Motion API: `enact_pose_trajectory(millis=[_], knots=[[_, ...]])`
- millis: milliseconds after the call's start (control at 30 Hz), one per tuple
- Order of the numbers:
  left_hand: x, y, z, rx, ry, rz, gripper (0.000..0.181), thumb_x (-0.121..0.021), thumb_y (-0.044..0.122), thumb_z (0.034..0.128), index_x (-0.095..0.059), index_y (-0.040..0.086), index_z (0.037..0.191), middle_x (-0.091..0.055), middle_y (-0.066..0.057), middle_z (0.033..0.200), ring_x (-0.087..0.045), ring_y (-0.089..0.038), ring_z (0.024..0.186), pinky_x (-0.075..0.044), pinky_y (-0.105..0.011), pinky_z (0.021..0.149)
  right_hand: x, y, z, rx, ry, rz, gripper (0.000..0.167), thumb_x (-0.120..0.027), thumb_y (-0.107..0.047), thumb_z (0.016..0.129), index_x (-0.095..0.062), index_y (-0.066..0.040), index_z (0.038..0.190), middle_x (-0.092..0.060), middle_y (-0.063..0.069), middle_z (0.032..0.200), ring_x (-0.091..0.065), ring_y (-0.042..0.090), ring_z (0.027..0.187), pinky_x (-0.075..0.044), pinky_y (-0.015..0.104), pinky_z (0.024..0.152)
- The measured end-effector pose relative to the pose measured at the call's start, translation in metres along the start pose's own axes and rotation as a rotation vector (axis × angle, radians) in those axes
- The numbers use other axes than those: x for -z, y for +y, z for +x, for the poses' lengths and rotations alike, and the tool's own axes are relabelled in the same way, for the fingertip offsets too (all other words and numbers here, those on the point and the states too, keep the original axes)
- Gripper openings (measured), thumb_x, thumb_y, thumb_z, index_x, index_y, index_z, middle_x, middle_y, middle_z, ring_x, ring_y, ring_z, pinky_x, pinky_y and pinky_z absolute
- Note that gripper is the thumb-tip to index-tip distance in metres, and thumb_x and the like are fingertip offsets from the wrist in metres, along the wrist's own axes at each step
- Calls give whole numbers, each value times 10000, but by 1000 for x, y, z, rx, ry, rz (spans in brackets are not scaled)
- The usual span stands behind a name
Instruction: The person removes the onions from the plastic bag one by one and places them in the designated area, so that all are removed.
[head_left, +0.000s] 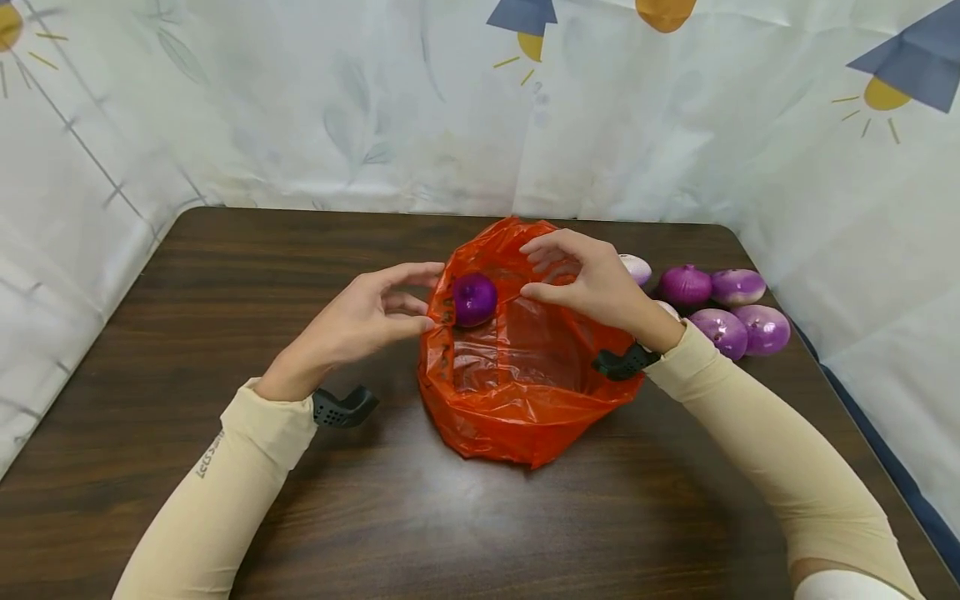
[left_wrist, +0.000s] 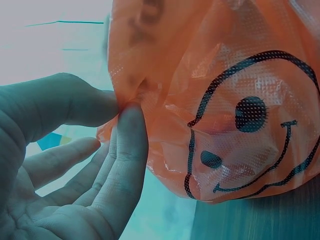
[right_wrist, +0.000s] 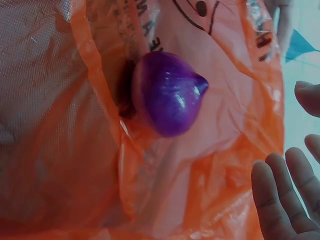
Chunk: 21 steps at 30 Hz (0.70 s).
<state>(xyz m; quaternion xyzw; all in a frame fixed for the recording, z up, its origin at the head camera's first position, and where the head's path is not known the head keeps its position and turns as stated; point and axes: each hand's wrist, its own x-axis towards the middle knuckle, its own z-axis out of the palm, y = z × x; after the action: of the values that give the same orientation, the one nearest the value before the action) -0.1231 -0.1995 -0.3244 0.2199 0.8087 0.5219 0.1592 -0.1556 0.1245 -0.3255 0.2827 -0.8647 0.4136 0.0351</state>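
An orange-red plastic bag [head_left: 525, 417] stands on the table with its mouth spread wide. My left hand [head_left: 367, 312] pinches the bag's left rim between thumb and index finger; the left wrist view shows that pinch beside a printed cartoon face [left_wrist: 250, 115]. Within the bag's mouth, towards its left side, is a glossy purple onion [head_left: 474, 299], its pointed tip visible in the right wrist view. Over the bag's right side hovers my right hand [head_left: 588, 275], fingers loosely bent and apart. Nothing lies between those fingers [right_wrist: 270, 195], and the onion is clear of them.
Right of the bag, several onions lie grouped on the dark wood table [head_left: 315, 500]: a deep purple onion [head_left: 686, 286], paler purple-and-white ones [head_left: 762, 330], and a whitish onion [head_left: 636, 268] partly behind my right hand. A printed white curtain [head_left: 300, 108] hangs behind the table.
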Motion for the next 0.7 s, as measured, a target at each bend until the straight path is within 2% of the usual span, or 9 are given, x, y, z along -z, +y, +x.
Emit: enact_pose_trajectory(millis=[133, 267, 367, 533, 700], knots=[[0, 1, 0, 8, 0, 1, 635, -699, 57, 961, -470, 145, 1547, -544, -106, 1500, -698, -265, 1148, -581, -206, 852, -9, 3, 5, -8, -33, 32, 468, -844, -190, 876, -670, -105, 1302, -705, 136, 1224, -691, 272, 1091, -587, 446, 964], [1, 1, 0, 12, 2, -4, 639, -702, 62, 960, -471, 157, 1548, -548, -99, 1490, -701, -248, 1140, -585, -214, 851, -16, 4, 11, -1, -80, 54, 478, -854, -189, 865, -671, -104, 1298, -709, 114, 1229, -699, 281, 1107, -588, 454, 982], [1, 0, 0, 11, 2, -10, 640, -704, 63, 960, -472, 159, 1548, -553, -100, 1480, -704, -231, 1132, -590, -219, 856, -22, 5, 17, 1, -129, 20, 494, -870, -211, 850, -674, -113, 1293, -712, 82, 1253, -700, 274, 1135, -590, 430, 989], [1, -1, 1, 10, 1, -12, 636, -701, 59, 962, -471, 154, 1547, -553, -101, 1482, -707, -230, 1131, -593, -223, 863, -32, 7, 25, -14, -200, -92, 524, -873, -299, 848, -672, -159, 1312, -699, 25, 1305, -686, 203, 1173, -580, 387, 1006], [1, -1, 1, 8, -5, -15, 640, -697, 58, 965, -462, 147, 1553, -547, -107, 1491, -702, -267, 1149, -591, -224, 874, -40, 11, 29, -34, -219, -103, 542, -872, -304, 848, -663, -173, 1330, -691, 13, 1308, -688, 185, 1166, -594, 377, 984]])
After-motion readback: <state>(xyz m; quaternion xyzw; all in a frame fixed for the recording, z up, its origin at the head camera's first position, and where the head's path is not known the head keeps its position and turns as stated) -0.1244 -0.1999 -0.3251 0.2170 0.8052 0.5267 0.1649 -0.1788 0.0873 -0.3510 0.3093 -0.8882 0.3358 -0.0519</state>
